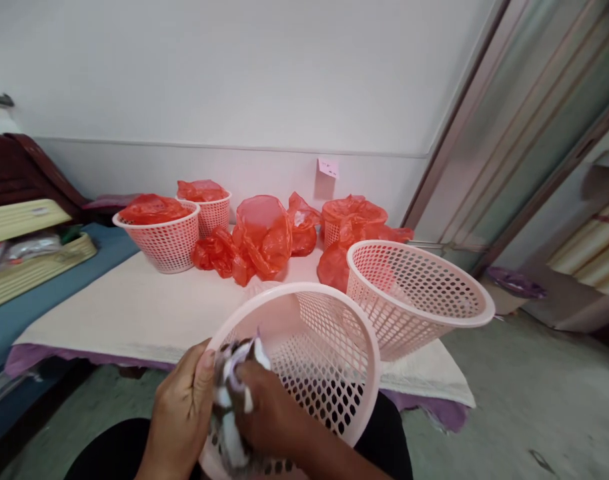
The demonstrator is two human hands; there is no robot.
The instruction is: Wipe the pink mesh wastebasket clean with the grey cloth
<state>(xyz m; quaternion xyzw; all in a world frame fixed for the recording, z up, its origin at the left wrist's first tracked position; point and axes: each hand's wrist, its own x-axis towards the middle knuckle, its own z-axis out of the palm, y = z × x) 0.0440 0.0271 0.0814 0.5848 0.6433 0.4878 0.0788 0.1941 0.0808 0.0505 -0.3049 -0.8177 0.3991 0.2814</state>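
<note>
A pale pink perforated plastic basket (371, 373) is tilted on my lap, its mouth facing up and toward me. My left hand (181, 407) grips its left rim, thumb over the edge. Inside the basket, my right hand (264, 407) is closed on a striped cloth (229, 380) in white, dark and lilac, pressed against the inner left wall. The cloth and the fingers on it are partly blurred by motion.
On the white-covered table (109, 300) stand a second pink basket (419, 287) at right, a basket with a red bag (159, 233) at left, and several red plastic bags (264, 233). A white wall (234, 80) rises behind; blue bedding (104, 243) lies left.
</note>
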